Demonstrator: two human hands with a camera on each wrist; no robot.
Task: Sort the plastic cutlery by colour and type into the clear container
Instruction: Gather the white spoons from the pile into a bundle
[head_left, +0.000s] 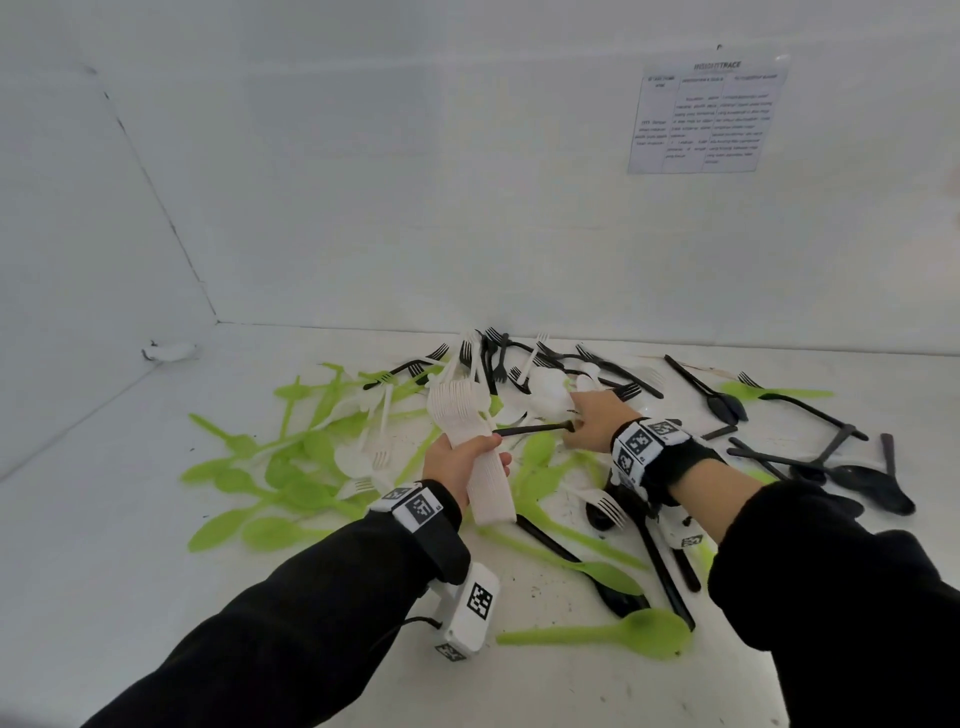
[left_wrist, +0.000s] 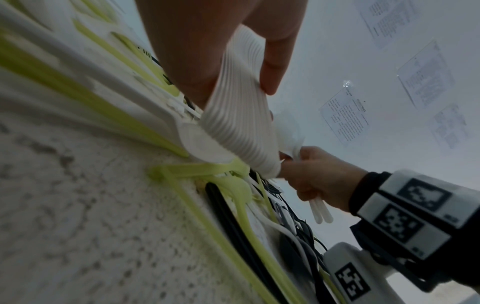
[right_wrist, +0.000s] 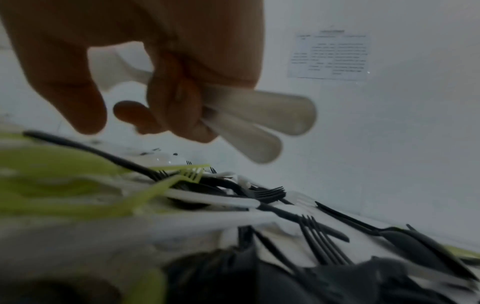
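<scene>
While the head view looks down on a white table (head_left: 156, 597), the left hand (head_left: 457, 467) has its fingers wrapped round a thick stack of white spoons (head_left: 470, 441), lifted above a scattered pile of cutlery (head_left: 311, 467) — green, white and black pieces mixed. Just right of the stack, the right hand (head_left: 597, 415) reaches over the pile; a black utensil (head_left: 530, 429) lies between the two hands. A printed sheet (head_left: 706, 117) hangs on the wall beyond the pile.

From the left wrist, fingers (left_wrist: 275, 67) curl round the stack's ribbed handles (left_wrist: 239, 115).

From the right wrist — blurred — curled fingers (right_wrist: 176, 107) pinch two white handles (right_wrist: 259, 123) above the pile.
</scene>
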